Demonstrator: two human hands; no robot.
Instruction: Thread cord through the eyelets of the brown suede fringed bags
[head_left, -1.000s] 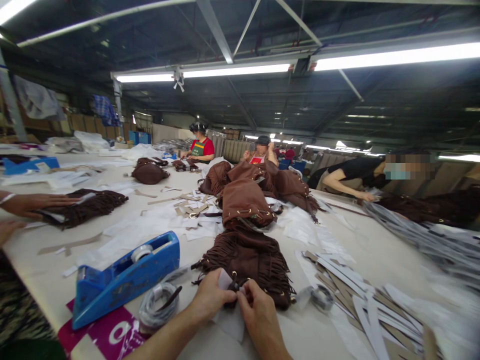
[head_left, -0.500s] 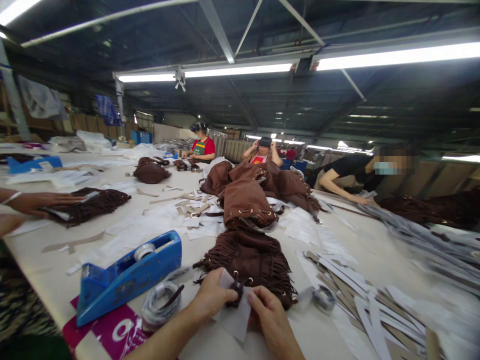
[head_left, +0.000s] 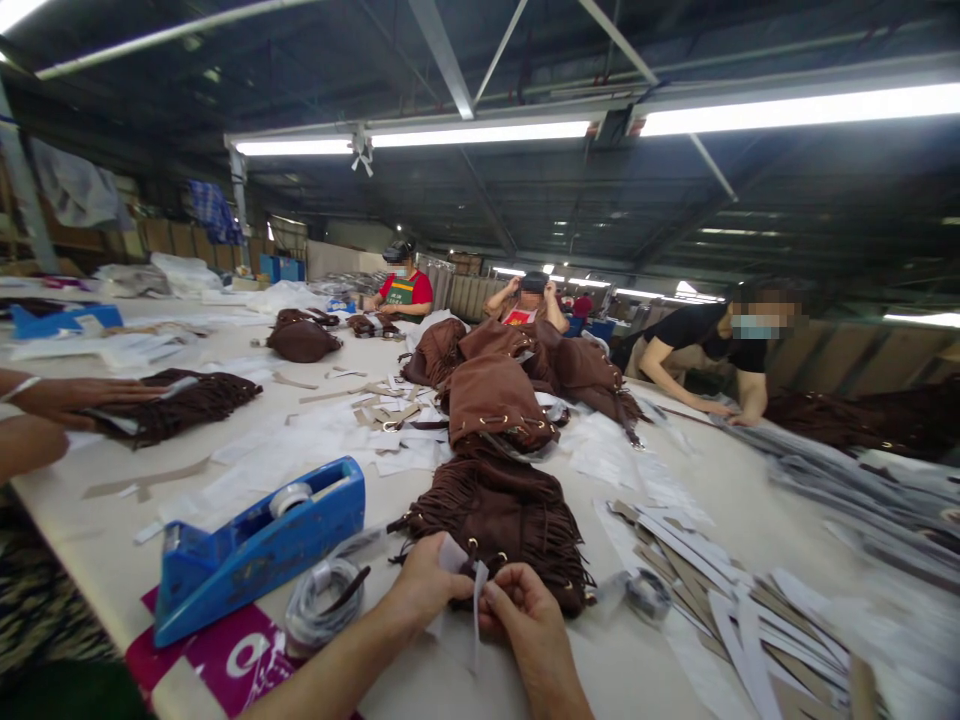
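Observation:
A dark brown fringed bag [head_left: 499, 510] lies on the table just beyond my hands, its gold eyelets toward me. My left hand [head_left: 429, 578] is closed on a thin sheet of white paper [head_left: 478, 610] at the bag's near edge. Thumb and fingers of my right hand [head_left: 519, 605] pinch the same paper from the other side. The paper is folded over by the bag's drawcord end, which my fingers and the paper now mostly hide.
A blue tape dispenser [head_left: 262, 540] and a coiled, wrapped strap [head_left: 324, 600] stand to the left. More brown bags [head_left: 495, 400] are heaped ahead. Paper and card strips [head_left: 720, 590] lie right. A co-worker's hand [head_left: 90, 395] rests on a bag; other people work across the table.
My right hand has brought its side of the paper across toward my left, covering the dark cord end. At right, the co-worker's two hands now show on the table.

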